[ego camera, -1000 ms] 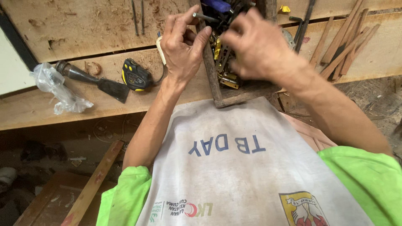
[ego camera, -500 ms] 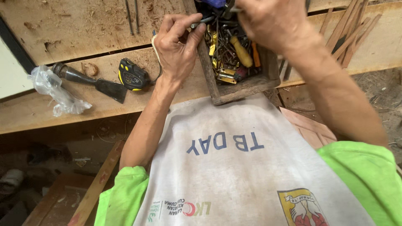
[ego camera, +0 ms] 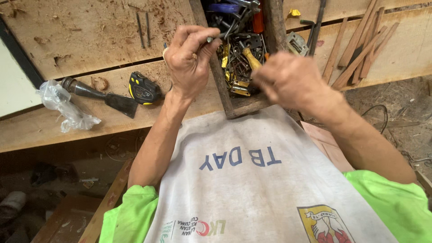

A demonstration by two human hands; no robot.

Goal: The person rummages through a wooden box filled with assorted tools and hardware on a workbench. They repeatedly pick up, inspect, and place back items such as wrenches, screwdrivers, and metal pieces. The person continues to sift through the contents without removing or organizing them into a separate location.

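A narrow wooden box (ego camera: 246, 108) stands on the plank bench, full of small metal hardware, brass fittings and a yellow-handled tool (ego camera: 252, 58). My left hand (ego camera: 189, 58) is at the box's left wall and pinches a small dark metal piece (ego camera: 217, 38) between thumb and fingertips. My right hand (ego camera: 292, 81) hovers over the box's near right corner, knuckles up and fingers curled down into the box. Whatever is under those fingers is hidden.
Left of the box lie a black-and-yellow tape measure (ego camera: 143, 87), a dark chisel (ego camera: 101, 94) and a crumpled plastic bag (ego camera: 63, 105). Two nails (ego camera: 143, 22) rest on the far plank. Several thin wooden strips (ego camera: 360, 49) lie at right. Dirt floor lies below the bench.
My right hand has come down from the far end of the box to its near right corner. My left hand keeps its pinch on the metal piece at the box's left wall.
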